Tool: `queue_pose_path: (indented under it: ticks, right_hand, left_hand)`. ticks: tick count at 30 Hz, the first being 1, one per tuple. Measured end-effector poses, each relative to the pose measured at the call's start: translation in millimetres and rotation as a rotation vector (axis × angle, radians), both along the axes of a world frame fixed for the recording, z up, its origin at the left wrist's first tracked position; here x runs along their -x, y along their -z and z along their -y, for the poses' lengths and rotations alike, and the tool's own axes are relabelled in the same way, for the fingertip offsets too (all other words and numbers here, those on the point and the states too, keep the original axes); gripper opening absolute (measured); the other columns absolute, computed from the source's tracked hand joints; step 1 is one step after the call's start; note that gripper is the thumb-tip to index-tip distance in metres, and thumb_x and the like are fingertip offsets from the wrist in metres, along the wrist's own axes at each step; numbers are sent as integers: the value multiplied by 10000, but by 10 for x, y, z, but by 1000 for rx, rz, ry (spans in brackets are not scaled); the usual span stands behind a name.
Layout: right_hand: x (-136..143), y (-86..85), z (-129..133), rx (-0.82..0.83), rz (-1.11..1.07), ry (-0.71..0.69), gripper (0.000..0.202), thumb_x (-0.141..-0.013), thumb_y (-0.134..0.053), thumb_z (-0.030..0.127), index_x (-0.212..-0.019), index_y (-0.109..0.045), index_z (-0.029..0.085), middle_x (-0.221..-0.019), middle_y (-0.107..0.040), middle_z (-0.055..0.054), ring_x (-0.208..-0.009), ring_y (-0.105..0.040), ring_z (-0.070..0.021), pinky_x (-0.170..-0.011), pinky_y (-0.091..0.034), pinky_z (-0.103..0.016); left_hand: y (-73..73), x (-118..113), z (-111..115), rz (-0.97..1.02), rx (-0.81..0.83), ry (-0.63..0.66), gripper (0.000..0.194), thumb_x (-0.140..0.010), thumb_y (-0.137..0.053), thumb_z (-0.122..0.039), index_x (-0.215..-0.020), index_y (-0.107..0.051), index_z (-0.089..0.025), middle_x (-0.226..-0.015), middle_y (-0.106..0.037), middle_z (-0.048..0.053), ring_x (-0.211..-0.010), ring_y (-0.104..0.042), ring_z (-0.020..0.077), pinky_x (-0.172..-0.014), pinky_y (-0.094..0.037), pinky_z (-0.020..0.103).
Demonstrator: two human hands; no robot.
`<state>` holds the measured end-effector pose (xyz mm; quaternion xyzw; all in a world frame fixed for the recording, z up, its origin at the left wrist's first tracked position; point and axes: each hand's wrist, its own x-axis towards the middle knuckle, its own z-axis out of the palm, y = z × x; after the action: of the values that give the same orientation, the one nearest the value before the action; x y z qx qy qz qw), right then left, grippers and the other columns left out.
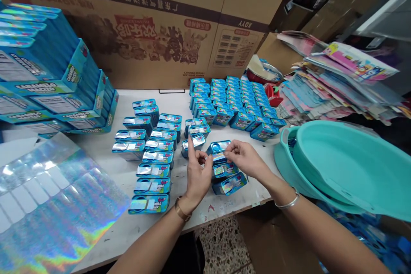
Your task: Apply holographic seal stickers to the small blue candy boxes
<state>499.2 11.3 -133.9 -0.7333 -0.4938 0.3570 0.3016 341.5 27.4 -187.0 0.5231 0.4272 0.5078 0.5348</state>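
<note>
Over a short column of small blue candy boxes, both my hands work close together. My left hand has its index finger stretched out, while thumb and curled fingers pinch; what is between them is too small to make out. With its fingertips together, my right hand pinches the end of a shiny sticker strip on top of one box. Beside my left hand stand several more boxes in columns, with shiny strips across their tops. A holographic sticker sheet lies at the left of the white table.
Stacked display cartons of blue packs rise at the left. A large cardboard box walls off the back. More blue boxes stand in rows behind my hands. Turquoise basins and piled printed sheets are at the right.
</note>
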Motion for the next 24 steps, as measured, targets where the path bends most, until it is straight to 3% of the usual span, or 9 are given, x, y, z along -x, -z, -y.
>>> queue_pose_path:
  ticks: [5, 13, 16, 24]
  right_hand:
    - [19, 78, 1, -18, 199, -20, 65, -744, -572, 247, -681, -574, 232, -641, -616, 10, -612, -547, -158, -577, -362, -267]
    - [16, 8, -39, 65, 337, -85, 46, -769, -585, 211, -767, -550, 239, -623, -577, 37, -601, -519, -160, -593, -318, -278]
    - [-30, 23, -41, 77, 318, -61, 148, -768, -619, 251, -877, -519, 249, -576, -508, 77, -568, -487, -156, -571, -298, -274]
    - [-127, 91, -41, 7, -13, 23, 186, -666, -631, 261, -804, -507, 240, -482, -397, 112, -492, -400, -120, -508, -270, -245]
  left_hand:
    - [9, -4, -11, -38, 15, 10, 825, -864, -576, -186, -1590, -185, -202, -713, -534, -53, -675, -521, 155, -711, -451, 281]
    - [72, -8, -14, -61, 20, 38, 822, -883, -584, -231, -1592, -170, -194, -741, -544, -41, -701, -530, 163, -715, -443, 292]
    - [113, -37, -5, -45, 32, 44, 828, -886, -586, -236, -1595, -159, -193, -735, -544, -43, -696, -533, 158, -697, -439, 285]
    - [301, -11, -13, -88, 20, 60, 843, -854, -590, -187, -1588, -174, -205, -754, -548, -45, -646, -524, 132, -655, -440, 259]
